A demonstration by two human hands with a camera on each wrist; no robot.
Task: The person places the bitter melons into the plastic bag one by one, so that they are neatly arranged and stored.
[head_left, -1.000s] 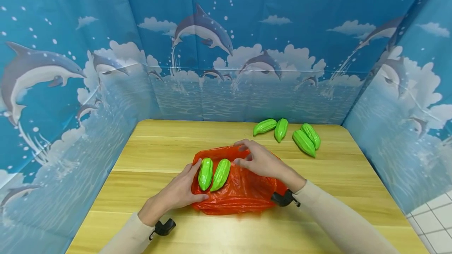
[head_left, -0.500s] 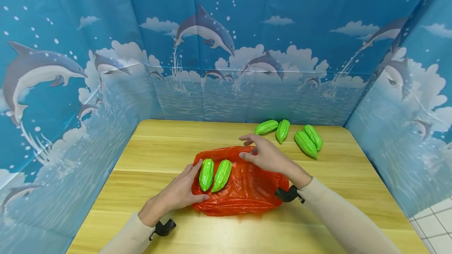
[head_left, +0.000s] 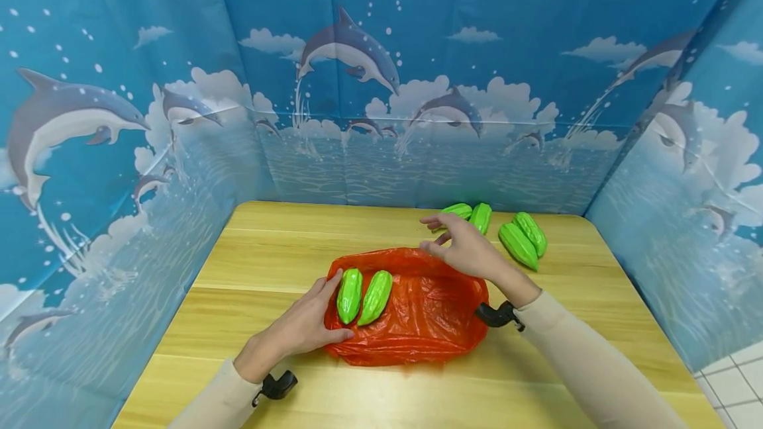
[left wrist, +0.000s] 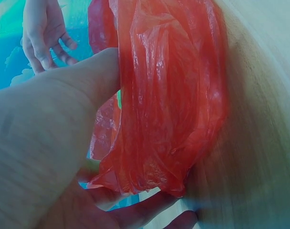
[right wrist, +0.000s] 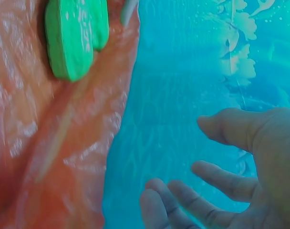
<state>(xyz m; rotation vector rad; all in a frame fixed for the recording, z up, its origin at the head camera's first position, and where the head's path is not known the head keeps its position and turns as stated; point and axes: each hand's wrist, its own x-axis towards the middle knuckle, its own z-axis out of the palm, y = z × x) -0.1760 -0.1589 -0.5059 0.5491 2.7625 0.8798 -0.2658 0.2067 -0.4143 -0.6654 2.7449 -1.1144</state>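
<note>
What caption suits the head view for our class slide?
Left hand holding a red bag with two green gourds inside; right hand open, four more gourds on the table.

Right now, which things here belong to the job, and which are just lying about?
Seemingly part of the job:
red bag, open
two green gourds inside it
left hand, on the bag's edge
right hand, held apart from the bag
four green gourds farther back, probably

Just there:
wooden table, underneath
dolphin-print sheet
floor tiles
black gadgets on the wrists
</note>
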